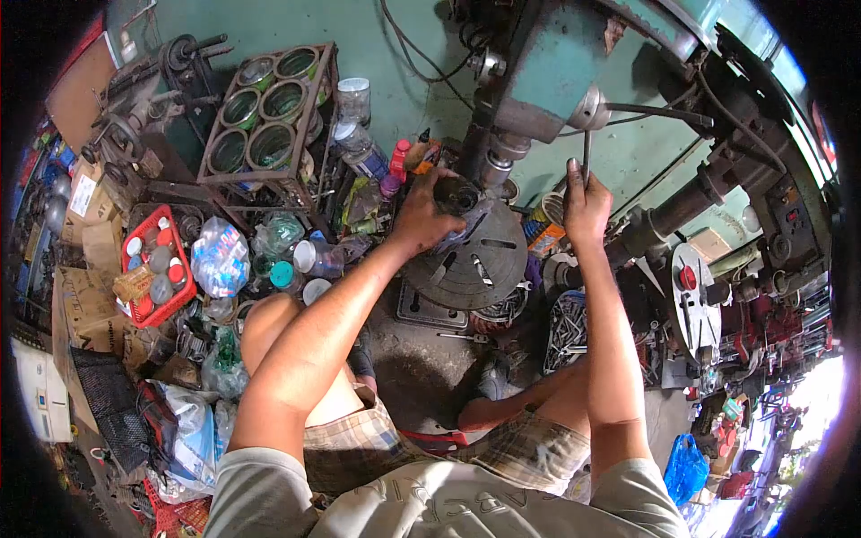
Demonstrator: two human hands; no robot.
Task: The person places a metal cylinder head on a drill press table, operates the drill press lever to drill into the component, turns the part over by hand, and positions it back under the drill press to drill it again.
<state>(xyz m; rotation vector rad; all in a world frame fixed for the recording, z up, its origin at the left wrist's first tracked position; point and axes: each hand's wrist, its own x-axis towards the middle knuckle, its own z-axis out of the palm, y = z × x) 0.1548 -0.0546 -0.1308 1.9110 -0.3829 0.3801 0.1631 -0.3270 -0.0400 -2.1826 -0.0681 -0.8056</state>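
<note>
My left hand [420,217] is closed around a dark, hollow, round metal part [456,192] above the slotted round table [507,262] of a drill press. Right beside that part is the drill chuck [499,160]; its lower end is partly hidden, so I cannot tell whether a bit touches the part. Over to the right, my right hand [587,208] grips a thin feed lever [587,154], thumb pointing up along it. This lever runs from a hub [589,109] on the green drill press head [549,94].
A metal rack [212,167] with green-rimmed round tins stands at the left. Below it are a red basket [190,296] of jars and several plastic bags. Under the right arm sits a bin [567,330] of metal pieces. Another machine with a pale disc [697,309] stands farther right.
</note>
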